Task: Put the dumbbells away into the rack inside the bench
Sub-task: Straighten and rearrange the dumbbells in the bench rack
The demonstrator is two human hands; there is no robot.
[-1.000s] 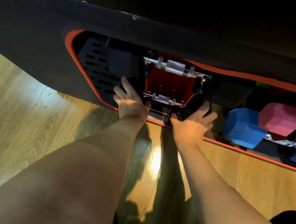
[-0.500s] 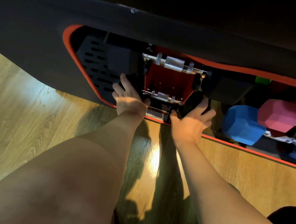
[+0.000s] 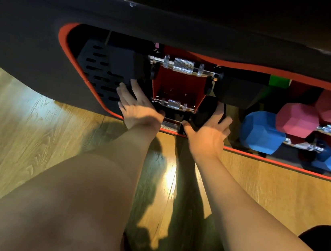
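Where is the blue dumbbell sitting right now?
In the head view, the blue dumbbell lies in the rack at the right, just right of the right hand and below the pink dumbbell.

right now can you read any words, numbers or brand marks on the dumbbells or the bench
None can be read.
Black dumbbells: no number or mark shows on their dark heads.
Blue dumbbell and pink dumbbell: faces look plain.
Small plate at the rack's front edge, between the left hand and right hand: too blurred to tell whether it bears any text.
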